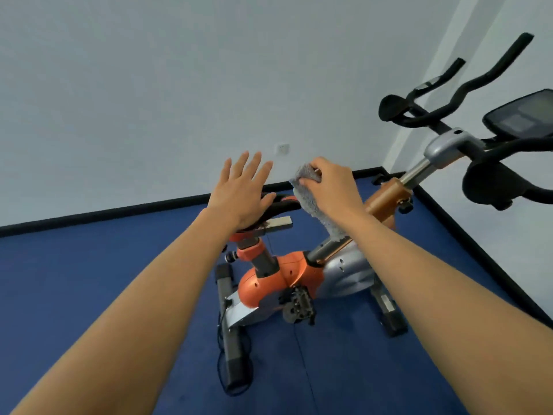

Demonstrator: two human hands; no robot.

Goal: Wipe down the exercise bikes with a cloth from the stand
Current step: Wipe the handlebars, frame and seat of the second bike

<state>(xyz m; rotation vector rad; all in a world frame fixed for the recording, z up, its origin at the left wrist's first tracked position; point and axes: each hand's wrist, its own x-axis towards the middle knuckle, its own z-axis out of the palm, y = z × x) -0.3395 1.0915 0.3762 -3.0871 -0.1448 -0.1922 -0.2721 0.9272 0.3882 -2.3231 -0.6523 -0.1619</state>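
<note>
Right now, both bare arms are reaching in from the bottom corners of the frame toward an orange and silver exercise bike (281,277) that is standing on the blue floor (89,280) at centre frame. The left hand (242,193) is hovering flat just above the black saddle (278,205), its fingers spread wide and gripping nothing; whether the heel of the palm is touching the saddle cannot be told. The right hand (332,184) is sitting just to the right of it, near frame centre, pinching a grey cloth (311,196) between thumb and curled fingers. The cloth is bunching above the knuckles and trailing down and to the right below the hand, its lower end hanging in front of the bike's frame tube. Toward the upper right of the frame, the black handlebars (466,94) are curving up and away, and a dark console screen (523,118) is showing at the right edge. A silver stem (443,151) is joining them to the orange post below. Behind everything, a white wall (149,85) is filling the upper half, carrying a small socket (282,149) just above the hands.
</note>
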